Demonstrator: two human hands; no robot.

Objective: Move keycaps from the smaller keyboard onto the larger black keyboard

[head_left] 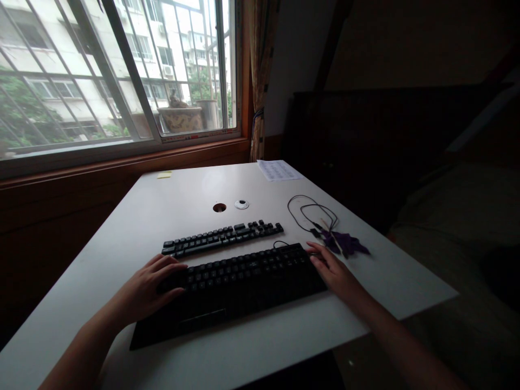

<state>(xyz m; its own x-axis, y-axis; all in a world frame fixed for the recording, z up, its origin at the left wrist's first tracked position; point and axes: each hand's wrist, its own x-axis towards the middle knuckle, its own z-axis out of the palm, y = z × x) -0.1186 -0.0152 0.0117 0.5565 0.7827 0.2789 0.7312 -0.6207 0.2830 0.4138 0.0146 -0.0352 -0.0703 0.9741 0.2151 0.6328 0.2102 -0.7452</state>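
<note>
A black computer keyboard [252, 290] lies slightly askew on the white table, its left end closer to me. My left hand [156, 281] is closed over the left part of it, with the thumb on the near side and the fingers toward the far edge. At the other end, my right hand [330, 269] grips the right edge, fingers at the far corner. Just behind the keyboard stand rows of loose black keycaps [219, 240], set out in keyboard order directly on the tabletop. Some of the keyboard's surface is too dark to make out.
Right of the keyboard, a coiled black cable [303, 219] lies beside a purple cloth [349, 242] and a thin stick. Farther back on the table [182, 197] are a cable hole [219, 207], its white cover [241, 204], yellow notes [164, 175] and printed sheets [280, 170].
</note>
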